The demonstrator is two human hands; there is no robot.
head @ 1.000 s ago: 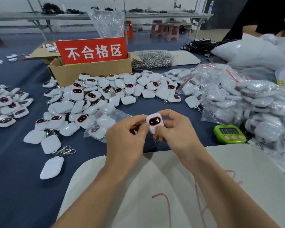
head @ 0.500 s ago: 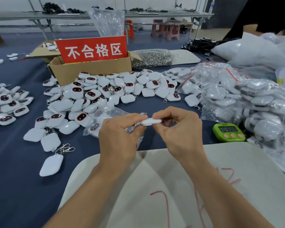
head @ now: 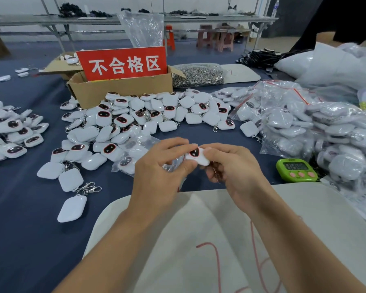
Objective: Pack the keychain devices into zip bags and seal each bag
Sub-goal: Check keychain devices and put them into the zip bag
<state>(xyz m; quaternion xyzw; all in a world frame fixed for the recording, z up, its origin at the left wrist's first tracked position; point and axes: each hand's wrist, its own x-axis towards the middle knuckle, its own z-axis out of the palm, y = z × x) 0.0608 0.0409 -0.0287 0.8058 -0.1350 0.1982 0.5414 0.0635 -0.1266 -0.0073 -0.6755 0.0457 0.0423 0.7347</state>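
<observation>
Surface: dark blue cloth-covered table (head: 19, 208), long metal-frame benches far behind. Near edge: off-white rounded board (head: 315, 218) w/ red pen scrawl, forearms over it. Left hand (head: 161, 172) and right hand (head: 235, 168) meet above board's far edge, both pinching one white keychain device (head: 198, 156), a rounded-square plastic body w/ dark, red-rimmed face up. Left thumb + fingertips curl on its left end; right thumb on top at its right end, other fingers curled under. Crinkled clear plastic zip bag (head: 172, 164) shows under left fingers, touching device's left end; can't tell if device is inside yet. Far of hands: heap of loose white devices (head: 135, 121), some face-up, some w/ metal clasps. Behind heap: brown cardboard box (head: 123, 92) w/ red sign (head: 123, 63), white characters. Right of box: clear bag of silver metal clasps (head: 199, 76). Right side: mound of bagged devices (head: 315, 132). Just near it, bright green digital timer (head: 296, 170) w/ pink buttons. Far left: second loose cluster (head: 11, 132).
</observation>
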